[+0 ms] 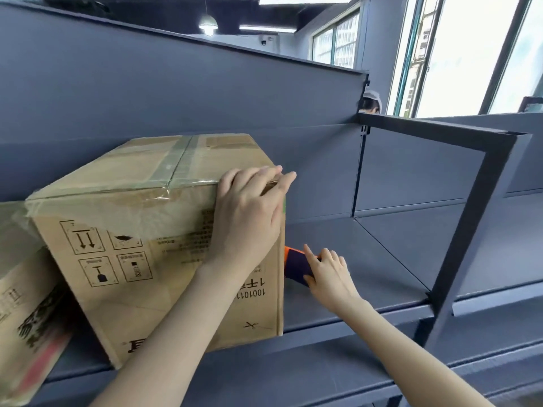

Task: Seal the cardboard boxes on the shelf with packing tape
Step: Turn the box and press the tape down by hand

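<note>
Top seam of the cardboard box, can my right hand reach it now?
Probably yes: the right hand holds the tape dispenser beside the cardboard box with nothing above it, and the left hand covers only a corner.

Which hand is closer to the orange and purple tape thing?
Right. The right hand holds the tape dispenser, low down just right of the box. The left hand lies higher up on the box's top right corner, not touching the dispenser.
</note>
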### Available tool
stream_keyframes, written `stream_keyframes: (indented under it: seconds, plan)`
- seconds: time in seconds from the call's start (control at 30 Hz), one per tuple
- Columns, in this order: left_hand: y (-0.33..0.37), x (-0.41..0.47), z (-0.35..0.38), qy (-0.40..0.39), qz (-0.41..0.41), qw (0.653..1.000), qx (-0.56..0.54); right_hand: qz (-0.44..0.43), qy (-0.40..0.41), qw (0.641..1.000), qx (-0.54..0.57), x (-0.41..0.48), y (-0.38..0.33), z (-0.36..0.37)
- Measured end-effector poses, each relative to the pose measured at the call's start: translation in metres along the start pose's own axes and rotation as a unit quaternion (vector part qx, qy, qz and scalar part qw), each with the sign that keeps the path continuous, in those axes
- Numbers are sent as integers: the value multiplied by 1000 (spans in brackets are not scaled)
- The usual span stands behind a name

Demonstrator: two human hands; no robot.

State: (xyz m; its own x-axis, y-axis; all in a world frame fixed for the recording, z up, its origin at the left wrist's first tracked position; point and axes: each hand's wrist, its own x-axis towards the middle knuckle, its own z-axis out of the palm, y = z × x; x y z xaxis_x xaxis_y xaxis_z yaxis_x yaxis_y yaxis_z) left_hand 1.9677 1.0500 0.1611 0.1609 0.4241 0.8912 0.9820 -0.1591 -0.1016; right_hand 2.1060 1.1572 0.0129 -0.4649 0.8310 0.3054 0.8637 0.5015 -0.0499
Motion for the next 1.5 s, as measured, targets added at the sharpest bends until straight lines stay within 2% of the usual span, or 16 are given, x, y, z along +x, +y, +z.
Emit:
stream_keyframes:
  seconds: [0.27, 0.47, 0.53, 0.57, 0.63, 0.7, 0.73, 0.8, 0.87, 0.93, 1.0, 1.1, 1.17, 1.3, 1.4, 1.5]
  plan:
    - [3, 0, 1, 0, -21, 1000, 4, 46, 8, 997, 58, -8, -16, 34]
    - [4, 0, -1, -27, -26, 999, -4, 62, -33, 996, 46, -19, -20, 39]
    - [3, 1, -5, -49, -20, 998, -20, 65, -46, 997, 1, -18, -18, 25]
    - [2, 3, -9, -68, -17, 997, -26, 69, -22, 997, 0, -15, -18, 13]
    - [1, 5, -15, -114, -19, 992, -49, 75, 106, 983, 129, -5, -25, -23]
    - [-1, 7, -23, -131, -51, 986, -93, 32, 235, 915, 326, 4, -40, -72]
    - [-4, 8, -27, -121, -64, 985, -103, -11, 275, 883, 381, 7, -47, -96]
    - [-9, 7, -35, -95, -71, 990, -72, -110, 298, 856, 408, 14, -60, -130]
    - [-16, 4, -40, -81, -53, 995, -21, -184, 256, 862, 397, 18, -70, -147]
    - [-20, 1, -43, -77, -50, 996, -15, -230, 208, 879, 362, 23, -72, -150]
    - [-21, 0, -43, -71, -49, 996, -33, -256, 212, 885, 325, 26, -70, -146]
    - [-21, 2, -40, -46, -34, 998, -17, -257, 253, 878, 314, 29, -67, -145]
    - [-24, 3, -40, -57, -39, 998, -12, -262, 250, 884, 297, 28, -67, -148]
    - [-43, -5, -51, -113, -55, 991, -35, -268, 165, 919, 237, 26, -60, -164]
    - [-75, -17, -69, -104, -73, 992, 24, -295, 123, 934, 157, 34, -55, -173]
    - [-94, -27, -87, -80, -111, 990, 33, -282, 64, 925, 245, 34, -58, -166]
